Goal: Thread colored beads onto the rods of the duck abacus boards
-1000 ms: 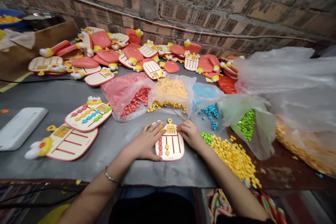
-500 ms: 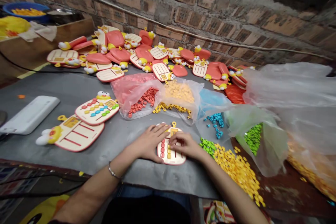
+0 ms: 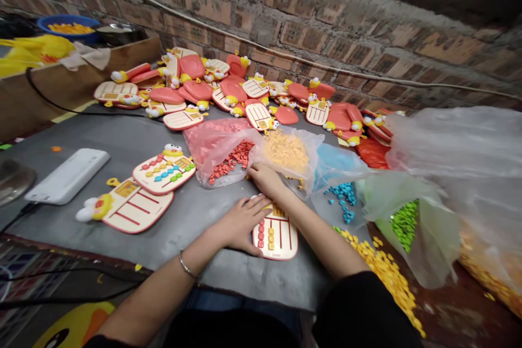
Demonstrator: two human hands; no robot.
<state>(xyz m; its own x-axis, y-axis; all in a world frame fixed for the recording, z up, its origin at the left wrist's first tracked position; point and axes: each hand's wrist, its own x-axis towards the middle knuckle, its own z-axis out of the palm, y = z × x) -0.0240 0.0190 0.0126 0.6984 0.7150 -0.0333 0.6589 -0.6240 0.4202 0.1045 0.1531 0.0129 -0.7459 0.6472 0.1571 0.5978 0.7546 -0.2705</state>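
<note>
My left hand (image 3: 240, 225) lies with spread fingers over the left edge and top of a cream board (image 3: 281, 239) with a red rim. Red beads fill its left slot and yellow beads sit in the slot beside it; the other slots shown are bare. Above the board, my right hand (image 3: 267, 180) reaches across to the yellow beads (image 3: 300, 184) at the mouth of a clear bag (image 3: 285, 149). Its fingertips are bent down at the bag's left edge, and what they hold, if anything, is too small to tell. The bag of red beads (image 3: 232, 160) is just left of it.
Blue beads (image 3: 345, 193), green beads (image 3: 405, 225) in a bag and loose yellow pieces (image 3: 383, 266) lie to the right. A beaded board (image 3: 165, 173) overlaps another board (image 3: 136, 209) on the left, near a white power bank (image 3: 69, 176). Many boards (image 3: 256, 87) are heaped along the wall.
My right hand has moved from the board up to the yellow beads by the bag. My left hand still rests on the board. The camera view has shifted slightly.
</note>
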